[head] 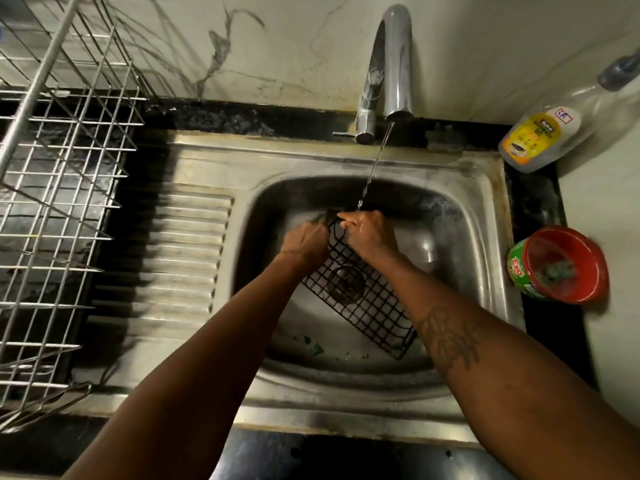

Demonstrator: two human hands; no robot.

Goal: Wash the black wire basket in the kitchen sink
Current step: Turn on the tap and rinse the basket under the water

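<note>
We have the black wire basket (363, 299) tilted in the stainless steel sink (311, 157), long axis running from our hands toward the near-right corner. Left hand (306, 242) and right hand (369, 232) both curl round its far end, the right under the chrome tap (394, 64) stream.

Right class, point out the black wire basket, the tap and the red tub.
black wire basket (377, 313), head view, mesh floor.
tap (398, 71), head view, curved spout.
red tub (594, 258), head view, inner wall.
</note>
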